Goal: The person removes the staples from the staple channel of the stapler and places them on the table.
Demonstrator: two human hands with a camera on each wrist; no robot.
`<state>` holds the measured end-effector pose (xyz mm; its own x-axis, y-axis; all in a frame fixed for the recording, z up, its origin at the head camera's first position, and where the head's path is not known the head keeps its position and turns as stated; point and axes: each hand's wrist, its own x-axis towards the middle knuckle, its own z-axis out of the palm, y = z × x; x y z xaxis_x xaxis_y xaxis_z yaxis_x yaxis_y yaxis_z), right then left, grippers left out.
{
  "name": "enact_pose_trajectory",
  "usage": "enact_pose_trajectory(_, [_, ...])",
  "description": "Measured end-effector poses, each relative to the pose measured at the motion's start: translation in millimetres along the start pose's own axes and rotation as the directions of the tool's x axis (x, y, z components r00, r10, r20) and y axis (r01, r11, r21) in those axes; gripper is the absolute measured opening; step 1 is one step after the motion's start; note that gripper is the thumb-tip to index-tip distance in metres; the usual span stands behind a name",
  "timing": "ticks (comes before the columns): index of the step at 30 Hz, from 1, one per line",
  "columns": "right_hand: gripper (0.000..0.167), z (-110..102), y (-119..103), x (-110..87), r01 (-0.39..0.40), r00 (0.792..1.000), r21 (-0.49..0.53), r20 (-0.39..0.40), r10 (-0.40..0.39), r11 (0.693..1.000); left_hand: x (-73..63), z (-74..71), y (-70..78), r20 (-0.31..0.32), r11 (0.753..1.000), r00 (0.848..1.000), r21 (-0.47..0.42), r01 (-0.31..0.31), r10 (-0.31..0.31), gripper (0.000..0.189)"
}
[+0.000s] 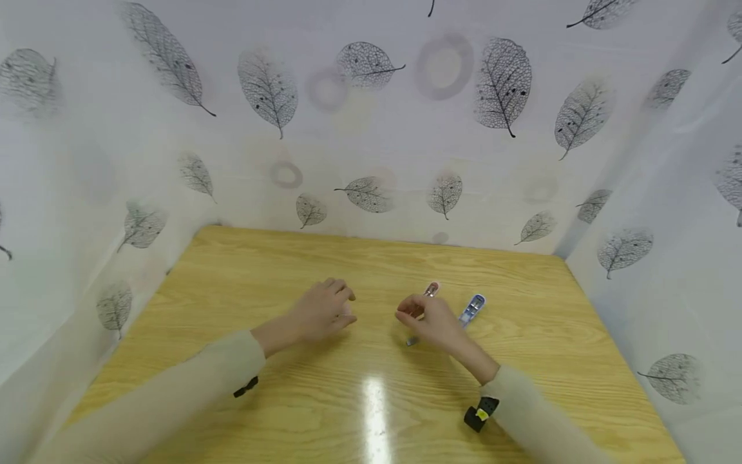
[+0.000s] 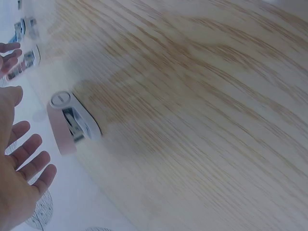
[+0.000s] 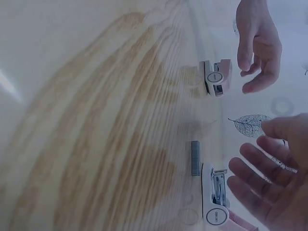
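My left hand point(image 1: 321, 309) hovers over the table's left middle, fingers loosely bent and holding nothing. Under it is a small pink-and-white stapler point(image 2: 60, 127), mostly hidden by that hand in the head view. My right hand point(image 1: 431, 319) is also free, its thumb and fingers apart in the right wrist view. Below and behind the right hand lies a second pink-and-white stapler point(image 3: 209, 192) with its metal part exposed. A grey strip of staples point(image 3: 195, 158) lies beside it, close under the right hand. To the right of that hand lies a blue stapler point(image 1: 475, 304).
The wooden table point(image 1: 261, 258) has a bright light reflection point(image 1: 375, 412) near its front. Behind it and at both sides hangs a pale curtain point(image 1: 394, 129) printed with leaves. Black straps with a small device point(image 1: 480, 412) sit at the wrists.
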<state>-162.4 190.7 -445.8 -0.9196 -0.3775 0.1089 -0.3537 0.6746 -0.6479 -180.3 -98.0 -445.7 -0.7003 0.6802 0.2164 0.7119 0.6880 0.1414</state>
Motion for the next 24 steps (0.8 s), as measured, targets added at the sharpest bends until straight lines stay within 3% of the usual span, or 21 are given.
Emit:
enact_pose_trajectory(7, [0.019, 15.8, -10.7, 13.4, 0.167, 0.986, -0.169, 0.031, -0.164, 0.971, -18.6, 1.1, -26.3, -0.02, 0.997, 0.997, 0.002, 0.074, -0.074, 0.049])
enact_pose_trajectory(14, [0.029, 33.4, -22.6, 30.5, 0.338, 0.939, -0.396, 0.088, -0.331, 0.853, -32.2, 4.0, -43.8, 0.001, 0.993, 0.993, -0.034, 0.115, -0.115, 0.05])
enact_pose_trajectory(17, [0.033, 41.0, -27.5, 38.0, 0.351, 0.935, -0.442, 0.122, -0.332, 0.826, -35.6, 7.5, -49.5, 0.008, 0.99, 0.991, -0.043, 0.131, -0.131, 0.048])
enact_pose_trajectory(24, [0.035, 56.9, -33.4, 53.8, 0.321, 0.947, -0.514, 0.195, -0.256, 0.795, -39.2, 17.2, -57.2, 0.021, 0.989, 0.99, -0.045, 0.138, -0.138, 0.044])
